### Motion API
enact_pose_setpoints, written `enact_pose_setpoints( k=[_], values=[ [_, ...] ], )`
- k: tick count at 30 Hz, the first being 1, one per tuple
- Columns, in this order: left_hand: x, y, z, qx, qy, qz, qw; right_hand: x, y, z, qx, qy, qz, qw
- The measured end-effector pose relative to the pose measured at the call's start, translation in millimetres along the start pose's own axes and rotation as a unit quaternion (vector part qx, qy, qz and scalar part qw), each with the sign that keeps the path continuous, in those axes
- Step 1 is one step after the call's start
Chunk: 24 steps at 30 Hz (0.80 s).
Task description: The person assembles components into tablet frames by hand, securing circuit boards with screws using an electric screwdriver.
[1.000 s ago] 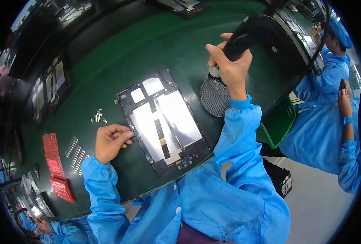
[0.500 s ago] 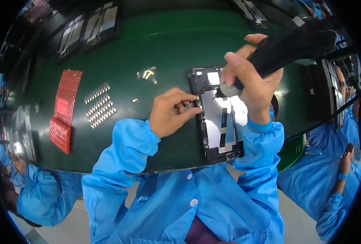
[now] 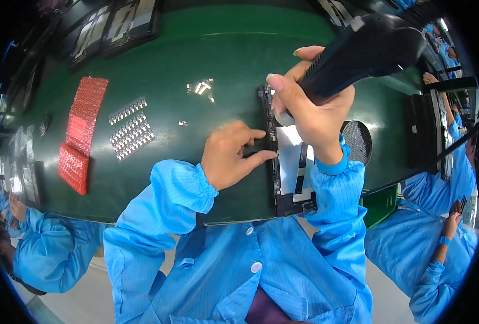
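Observation:
My right hand is wrapped round a black electric screwdriver, its body slanting up to the right. Its lower end is at the left side of an opened tablet-like device, where my fingers hide the tip. The device lies flat, with a black frame, a pale inner surface and a dark ribbon strip. My left hand rests along the device's left edge. Its thumb and forefinger are apart, their tips at the edge, with no separate part visible between them.
Small metallic parts lie beyond my left hand, with rows of similar pieces farther left. Red bubble wrap lies beyond those. A round dark mesh-textured thing sits beside my right wrist. Other framed devices stand far left; co-workers sit both sides.
The screwdriver and my right hand have moved left, from over the device's upper middle to its left side. My left thumb and forefinger are slightly farther apart. The whole view has shifted a little.

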<state>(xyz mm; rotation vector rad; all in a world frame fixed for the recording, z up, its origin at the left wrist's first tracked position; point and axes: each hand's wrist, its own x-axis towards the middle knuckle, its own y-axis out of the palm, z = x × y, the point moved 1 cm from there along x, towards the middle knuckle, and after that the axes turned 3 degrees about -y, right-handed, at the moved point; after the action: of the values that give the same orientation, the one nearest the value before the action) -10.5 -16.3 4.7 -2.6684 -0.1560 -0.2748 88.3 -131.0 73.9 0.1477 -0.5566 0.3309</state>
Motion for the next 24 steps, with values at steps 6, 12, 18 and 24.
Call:
enact_pose_setpoints(
  k=[6, 12, 18, 24],
  values=[
    [-3.1, 2.7, 4.7, 0.035, 0.006, 0.037, 0.999, -2.4, -1.2, -3.7, 0.005, 0.029, 0.009, 1.0],
    [-3.7, 2.8, 5.5, 0.043, -0.022, 0.052, 0.997, -4.9, -0.3, -7.5, -0.001, 0.029, 0.015, 0.999],
    [-4.0, 1.9, 5.6, 0.039, 0.008, 0.037, 0.999, -5.8, 0.5, -7.3, -0.017, 0.036, 0.032, 0.999],
    [-7.8, 4.2, -0.2, 0.081, 0.114, 0.023, 0.99, -10.0, -1.6, -9.3, -0.035, 0.02, 0.055, 0.998]
  ],
)
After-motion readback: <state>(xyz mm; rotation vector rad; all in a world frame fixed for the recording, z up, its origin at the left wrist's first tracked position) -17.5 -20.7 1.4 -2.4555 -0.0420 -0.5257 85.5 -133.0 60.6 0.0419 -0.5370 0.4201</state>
